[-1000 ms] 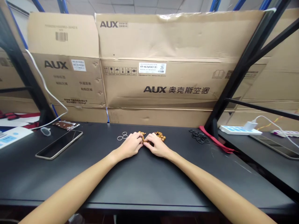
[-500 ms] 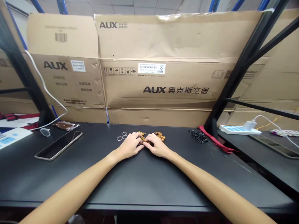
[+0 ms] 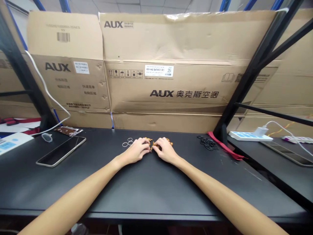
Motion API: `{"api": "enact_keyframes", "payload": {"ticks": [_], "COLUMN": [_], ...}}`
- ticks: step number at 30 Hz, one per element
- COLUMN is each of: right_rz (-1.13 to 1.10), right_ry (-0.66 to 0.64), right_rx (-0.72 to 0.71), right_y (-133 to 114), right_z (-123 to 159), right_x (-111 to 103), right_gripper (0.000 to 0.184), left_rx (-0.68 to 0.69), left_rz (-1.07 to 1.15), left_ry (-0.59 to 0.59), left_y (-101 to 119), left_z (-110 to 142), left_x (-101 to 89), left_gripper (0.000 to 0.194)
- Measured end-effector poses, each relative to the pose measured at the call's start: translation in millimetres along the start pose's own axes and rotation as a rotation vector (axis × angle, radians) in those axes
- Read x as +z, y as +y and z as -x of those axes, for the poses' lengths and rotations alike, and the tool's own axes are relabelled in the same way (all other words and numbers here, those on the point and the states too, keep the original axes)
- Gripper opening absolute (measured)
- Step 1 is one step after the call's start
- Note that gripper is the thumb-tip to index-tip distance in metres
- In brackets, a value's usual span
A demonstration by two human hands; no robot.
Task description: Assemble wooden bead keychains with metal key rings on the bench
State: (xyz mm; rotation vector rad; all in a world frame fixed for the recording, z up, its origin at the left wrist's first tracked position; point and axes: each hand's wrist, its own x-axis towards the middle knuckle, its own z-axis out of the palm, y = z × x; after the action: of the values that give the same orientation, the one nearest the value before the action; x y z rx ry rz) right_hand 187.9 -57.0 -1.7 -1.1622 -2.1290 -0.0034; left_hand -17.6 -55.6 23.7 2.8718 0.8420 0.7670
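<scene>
Golden-brown beads [image 3: 153,145] lie in small clusters under, between and just behind the two hands, toward the back middle of the work surface. The AUX air-conditioner carton [image 3: 166,85] stands upright behind, facing the black tabletop [image 3: 156,189]; a smartphone [image 3: 61,151] lies well off to the left. The left hand [image 3: 137,150] is curled, thumb near its fingertips, but whether it pinches a bead I cannot tell; the right hand [image 3: 166,150] arches over beads, thumb and forefinger bent toward the gap, its grip equally hidden. Black loops [image 3: 208,143] are piled far right, and thin metal rings [image 3: 125,144] lie just beside the left hand. A loose fingertip hold could let round beads slip and roll on this smooth top, and a sideways nudge of the left knuckles could scatter the rings
</scene>
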Motion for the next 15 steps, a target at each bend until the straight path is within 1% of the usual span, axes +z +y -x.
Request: {"api": "enact_keyframes", "payload": {"ticks": [5,10,13,15], "right_rz": [-0.107,-0.174,-0.135,-0.065], "right_ry": [-0.053,-0.084,-0.063,-0.016], "right_rx": [-0.084,-0.145,-0.113,-0.040], "right_y": [-9,-16,-12,-6], "right_z": [0,0,0,-1], "right_x": [-5,-5,-3,-2], "right_gripper": [0.014,0.015,0.013,0.014], "left_rx": [-0.049,-0.038,-0.049,-0.044], "left_rz": [-0.019,-0.096,-0.069,-0.024], "left_ry": [0.002,0.019,0.028,0.029], "left_y": [1,2,0,-1], "left_z": [2,1,0,0], "left_x": [0.7,3.1,3.9,3.3], "left_gripper": [0.014,0.018,0.018,0.017]}}
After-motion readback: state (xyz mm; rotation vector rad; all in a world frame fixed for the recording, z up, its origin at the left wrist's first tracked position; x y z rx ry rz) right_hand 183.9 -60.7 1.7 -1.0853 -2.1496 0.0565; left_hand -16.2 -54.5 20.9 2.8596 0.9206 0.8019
